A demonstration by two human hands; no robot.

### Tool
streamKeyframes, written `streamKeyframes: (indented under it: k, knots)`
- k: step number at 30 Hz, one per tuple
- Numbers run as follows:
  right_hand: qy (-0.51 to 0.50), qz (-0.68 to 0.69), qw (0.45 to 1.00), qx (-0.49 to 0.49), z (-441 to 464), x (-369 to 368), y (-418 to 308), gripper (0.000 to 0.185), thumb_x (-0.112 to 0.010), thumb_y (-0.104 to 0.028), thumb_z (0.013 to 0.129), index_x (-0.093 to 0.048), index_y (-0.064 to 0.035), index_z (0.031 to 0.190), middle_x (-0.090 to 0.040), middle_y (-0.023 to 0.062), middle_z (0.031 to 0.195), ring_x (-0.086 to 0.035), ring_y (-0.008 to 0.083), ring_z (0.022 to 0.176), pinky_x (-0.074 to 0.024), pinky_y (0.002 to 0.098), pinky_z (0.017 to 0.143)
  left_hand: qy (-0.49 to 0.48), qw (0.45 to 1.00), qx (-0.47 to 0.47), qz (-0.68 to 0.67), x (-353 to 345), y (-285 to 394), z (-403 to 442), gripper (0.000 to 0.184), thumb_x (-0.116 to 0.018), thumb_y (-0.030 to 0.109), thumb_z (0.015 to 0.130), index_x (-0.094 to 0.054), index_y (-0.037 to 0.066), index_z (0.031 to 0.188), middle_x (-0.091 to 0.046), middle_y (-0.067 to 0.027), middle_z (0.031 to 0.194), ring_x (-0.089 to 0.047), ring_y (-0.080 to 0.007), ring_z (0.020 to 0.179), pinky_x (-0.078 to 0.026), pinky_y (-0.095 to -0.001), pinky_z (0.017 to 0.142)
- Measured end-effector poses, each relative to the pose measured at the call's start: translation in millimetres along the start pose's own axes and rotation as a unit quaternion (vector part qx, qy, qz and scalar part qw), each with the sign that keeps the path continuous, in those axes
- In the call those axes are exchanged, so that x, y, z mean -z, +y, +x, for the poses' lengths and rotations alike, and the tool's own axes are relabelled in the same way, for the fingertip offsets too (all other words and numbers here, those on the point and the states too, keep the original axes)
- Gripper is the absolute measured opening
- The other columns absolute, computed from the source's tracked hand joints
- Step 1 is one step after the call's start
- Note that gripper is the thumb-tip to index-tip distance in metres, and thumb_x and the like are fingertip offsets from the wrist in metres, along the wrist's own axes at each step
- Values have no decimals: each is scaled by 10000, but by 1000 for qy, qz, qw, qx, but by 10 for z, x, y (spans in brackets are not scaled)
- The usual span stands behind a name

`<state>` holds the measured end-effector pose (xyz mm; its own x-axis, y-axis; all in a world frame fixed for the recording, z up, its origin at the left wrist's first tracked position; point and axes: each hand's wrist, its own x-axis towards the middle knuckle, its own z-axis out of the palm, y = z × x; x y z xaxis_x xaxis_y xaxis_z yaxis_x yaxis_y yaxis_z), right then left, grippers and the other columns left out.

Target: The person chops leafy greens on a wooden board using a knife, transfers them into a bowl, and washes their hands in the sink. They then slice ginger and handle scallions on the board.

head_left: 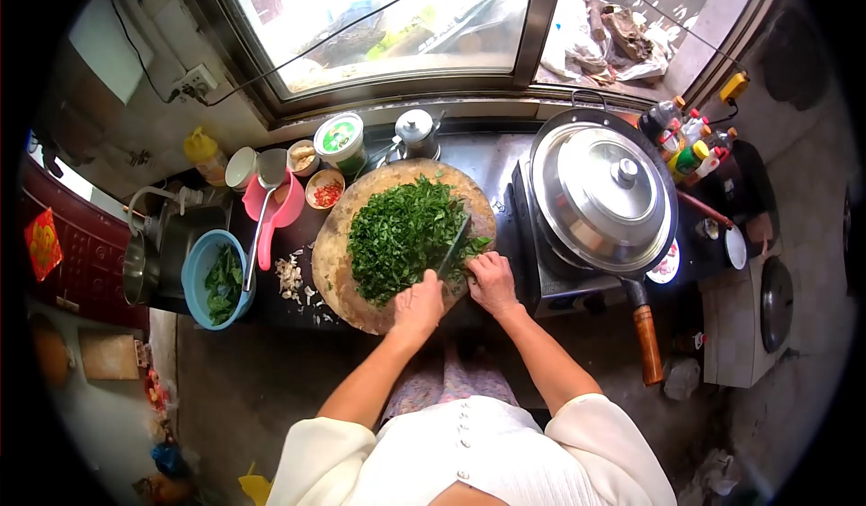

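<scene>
Greens (397, 235) on round board (333, 267) (knife (456, 245) in left hand (419, 303))

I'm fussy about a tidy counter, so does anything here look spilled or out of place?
Only a small mess: pale scraps lie scattered on the dark counter, left of the round chopping board, loose rather than gathered up.

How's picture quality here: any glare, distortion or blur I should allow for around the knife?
Head view: heavy fisheye bowing, with black corners; window partly washed out; hard glare on the lid; floor in deep shade. Greens evenly lit; knife readable but thin and dark against them, its edge too small to judge.
</scene>
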<state>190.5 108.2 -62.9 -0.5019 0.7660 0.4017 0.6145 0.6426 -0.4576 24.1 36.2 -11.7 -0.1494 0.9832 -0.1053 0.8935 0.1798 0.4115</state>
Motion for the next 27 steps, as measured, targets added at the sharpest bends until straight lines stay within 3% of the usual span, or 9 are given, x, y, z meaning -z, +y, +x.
streamKeyframes:
  k: [6,8,12,15,18,20,24,25,27]
  knots:
    - [47,76,996,6,-4,-9,21,326,-604,46,684,-620,-56,993,-610,117,952,-570,318,930,-482,409,801,59,998,-15,-11,169,207,-78,186,-530,212,959,-449,54,904,-633,-213,635,-648,-413,607,-505,-533,580]
    - [23,54,998,-15,-60,-37,73,304,-594,61,687,-612,-52,968,-598,124,936,-568,326,921,-484,412,787,39,998,-33,22,-184,19,-115,188,-529,215,959,-448,52,910,-634,-208,631,-646,-413,599,-500,-540,576]
    - [-6,12,1000,-13,-57,89,71,336,-633,76,650,-581,-33,963,-557,135,934,-551,345,934,-468,412,795,34,999,-16,13,175,69,-43,182,-529,210,955,-450,50,920,-634,-208,632,-647,-412,600,-502,-533,572]
    - [3,48,999,-24,-28,-63,134,295,-656,43,647,-613,-57,921,-577,117,995,-554,327,978,-456,406,835,66,998,-15,3,195,160,-77,191,-530,217,955,-446,49,916,-632,-205,629,-649,-413,608,-505,-522,578]
    - [71,24,996,-57,190,-21,81,220,-674,10,638,-653,-75,840,-598,94,1114,-542,310,1067,-435,414,907,44,999,-12,21,-27,5,-110,196,-530,222,957,-445,50,915,-632,-208,632,-652,-409,617,-505,-524,586]
    - [59,-1,994,-92,280,-25,176,169,-671,-17,634,-694,-93,784,-594,82,1248,-499,306,1172,-417,421,985,30,999,-3,18,4,-22,-142,209,-529,228,961,-446,46,903,-628,-215,631,-649,-415,623,-499,-527,580]
    - [-82,64,988,-118,319,-68,158,131,-636,-6,682,-682,-95,767,-632,114,999,-586,316,1003,-470,435,879,44,999,7,10,134,-76,-126,229,-526,232,967,-441,35,887,-622,-221,628,-638,-428,620,-489,-525,568]
    - [-31,103,992,-70,262,-119,58,149,-610,15,690,-653,-81,797,-601,119,876,-599,330,892,-494,441,797,47,999,7,13,104,-90,-142,230,-526,231,968,-440,34,887,-622,-220,627,-637,-428,619,-488,-522,567]
    - [9,85,993,-83,207,-177,-99,157,-605,32,686,-591,-61,811,-569,137,847,-582,353,889,-495,452,760,49,999,6,12,106,-78,-158,229,-524,228,969,-437,34,885,-623,-218,630,-636,-427,619,-488,-517,563]
